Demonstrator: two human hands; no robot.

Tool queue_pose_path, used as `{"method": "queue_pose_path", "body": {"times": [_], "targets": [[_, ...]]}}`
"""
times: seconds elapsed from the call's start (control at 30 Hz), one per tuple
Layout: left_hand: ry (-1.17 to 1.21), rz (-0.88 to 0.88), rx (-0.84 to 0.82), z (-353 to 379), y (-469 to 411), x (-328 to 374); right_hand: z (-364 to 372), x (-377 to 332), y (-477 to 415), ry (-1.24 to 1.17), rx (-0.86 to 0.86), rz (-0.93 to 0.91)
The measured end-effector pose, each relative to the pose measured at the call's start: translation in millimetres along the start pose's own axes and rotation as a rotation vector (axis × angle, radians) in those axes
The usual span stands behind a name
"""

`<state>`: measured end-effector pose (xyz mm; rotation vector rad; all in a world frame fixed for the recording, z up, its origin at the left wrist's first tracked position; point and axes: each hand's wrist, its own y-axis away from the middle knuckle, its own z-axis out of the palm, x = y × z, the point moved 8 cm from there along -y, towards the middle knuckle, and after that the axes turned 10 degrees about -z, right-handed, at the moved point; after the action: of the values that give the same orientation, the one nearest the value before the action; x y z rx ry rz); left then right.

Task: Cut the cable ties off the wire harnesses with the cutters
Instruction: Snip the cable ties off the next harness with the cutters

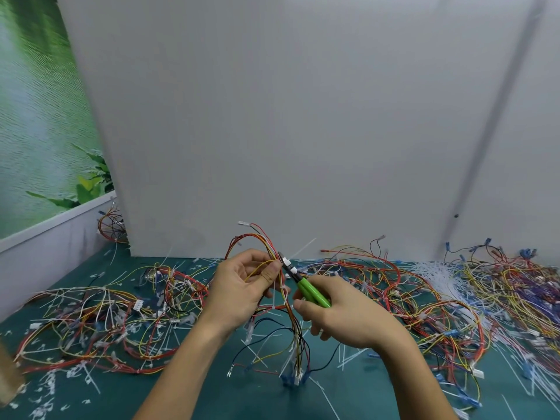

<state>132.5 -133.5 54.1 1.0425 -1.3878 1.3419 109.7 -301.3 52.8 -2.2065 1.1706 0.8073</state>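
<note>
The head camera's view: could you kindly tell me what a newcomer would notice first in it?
At the centre, the left hand grips a raised wire harness while the right hand holds green-handled cutters with their tip at its wires. Tangled heaps of coloured harnesses lie on the teal mat to both sides, among scattered white cable tie offcuts.

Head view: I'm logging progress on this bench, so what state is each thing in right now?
Multicoloured wire harness, lifted, hanging from left hand.
Green-handled cutters, gripped by right hand, tip at the harness.
White plastic cable tie, sticking out beside the cutter tip.
Other wire harnesses, lying tangled on teal mat.
</note>
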Motion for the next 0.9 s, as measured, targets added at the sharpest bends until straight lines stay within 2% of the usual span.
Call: {"method": "queue_pose_path", "body": {"times": [0.33,0.7,0.9], "targets": [[0.012,-0.004,0.004,-1,-1,0,-1,-2,-2,0.048,0.071,-0.007],[0.003,-0.008,-0.01,2,0,1,8,2,3,-0.137,-0.051,0.029],[-0.001,-0.019,-0.018,2,0,0,7,5,2,-0.115,-0.023,0.042]]}}
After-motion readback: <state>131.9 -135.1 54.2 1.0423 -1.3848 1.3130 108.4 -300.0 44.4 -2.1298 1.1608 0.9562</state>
